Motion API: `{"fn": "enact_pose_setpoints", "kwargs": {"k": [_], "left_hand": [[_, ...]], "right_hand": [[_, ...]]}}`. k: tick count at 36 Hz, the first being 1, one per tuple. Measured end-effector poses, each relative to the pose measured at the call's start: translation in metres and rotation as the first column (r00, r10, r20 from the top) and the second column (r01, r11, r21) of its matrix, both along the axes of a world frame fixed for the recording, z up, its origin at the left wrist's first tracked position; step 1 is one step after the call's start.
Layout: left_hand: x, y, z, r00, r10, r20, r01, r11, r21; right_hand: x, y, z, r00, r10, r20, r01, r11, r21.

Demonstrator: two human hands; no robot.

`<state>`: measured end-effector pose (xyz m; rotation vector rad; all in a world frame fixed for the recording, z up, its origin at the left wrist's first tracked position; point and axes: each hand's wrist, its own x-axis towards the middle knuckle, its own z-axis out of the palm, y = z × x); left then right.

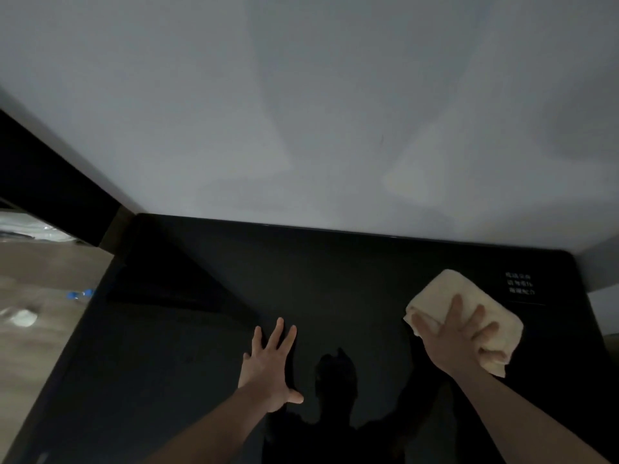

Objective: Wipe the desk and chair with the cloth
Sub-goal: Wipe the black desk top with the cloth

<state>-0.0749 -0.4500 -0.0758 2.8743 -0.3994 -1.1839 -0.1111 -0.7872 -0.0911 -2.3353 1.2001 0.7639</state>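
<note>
My hands are well apart on the tabletop (335, 279). My left hand (271, 366) lies flat with its fingers straight and spread, palm down on the dark surface, the thumb sticking out to the side; it holds nothing. My right hand (459, 333) presses down on the cloth (445, 296), fingers splayed across its top, so the cloth is pinned between my palm and the tabletop near the far right corner.

The cloth is cream-coloured, soft and thick like towelling, folded into a loose oblong pad; its edges bulge out past my fingers on both ends and one corner hangs toward me below my little finger.

The tabletop is black, smooth and glossy enough to mirror my head and arms as a dark outline between my forearms. Its corners are rounded. Its far edge runs against a plain pale grey wall (301, 112), matte and bare, with soft shadows across it. Just beyond the cloth, in the far right corner, sits a small patch of white printed text (520, 283), too blurred to read.

To the left of the tabletop lies a wood-toned floor (43, 269). On it I see a small blue item (80, 294) and a whitish blurred shape (23, 318) that I cannot identify.
</note>
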Motion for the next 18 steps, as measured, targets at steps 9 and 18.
{"fn": "enact_pose_setpoints", "kwargs": {"k": [9, 18], "left_hand": [[0.040, 0.067, -0.001, 0.994, -0.077, 0.082, 0.091, 0.979, -0.184], [0.106, 0.247, -0.005, 0.977, 0.147, 0.155, -0.135, 0.987, -0.087]], "right_hand": [[0.028, 0.097, -0.002, 1.000, 0.000, -0.007, 0.000, 1.000, 0.006], [0.082, 0.246, -0.002, 0.999, 0.037, 0.004, -0.036, 0.999, -0.009]]}}
